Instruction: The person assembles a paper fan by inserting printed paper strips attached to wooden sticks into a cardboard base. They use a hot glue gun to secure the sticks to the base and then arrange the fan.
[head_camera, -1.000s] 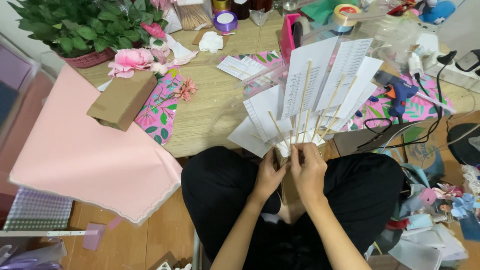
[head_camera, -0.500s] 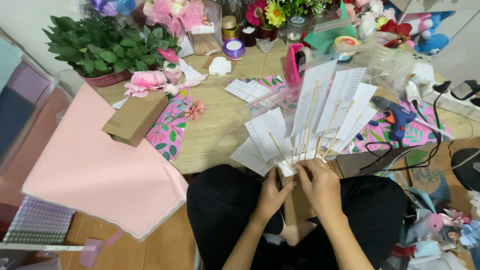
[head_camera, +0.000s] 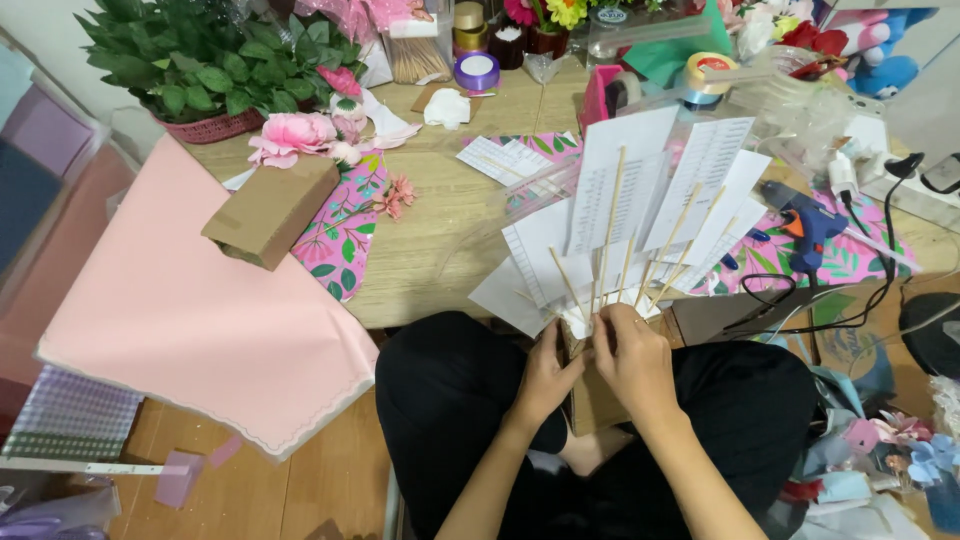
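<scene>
I sit cross-legged at a low wooden table (head_camera: 440, 250). Both hands meet over my lap around a small brown cardboard box (head_camera: 592, 400). Several thin wooden sticks (head_camera: 610, 235) with white printed paper slips (head_camera: 640, 180) glued on fan up out of it. My left hand (head_camera: 548, 375) grips the box's left side. My right hand (head_camera: 632, 360) closes around the bases of the sticks at the box top.
A pink paper sheet (head_camera: 190, 320) hangs over the table's left edge, with a brown cardboard box (head_camera: 270, 210) on it. A potted green plant (head_camera: 200, 60), pink fabric flowers (head_camera: 300, 135), ribbon and tape rolls stand at the back. A blue glue gun (head_camera: 805, 228) with cables lies right.
The view has shifted slightly, so the table looks lower and nearer. My hands stay on the sticks and box, with only small finger movements.
</scene>
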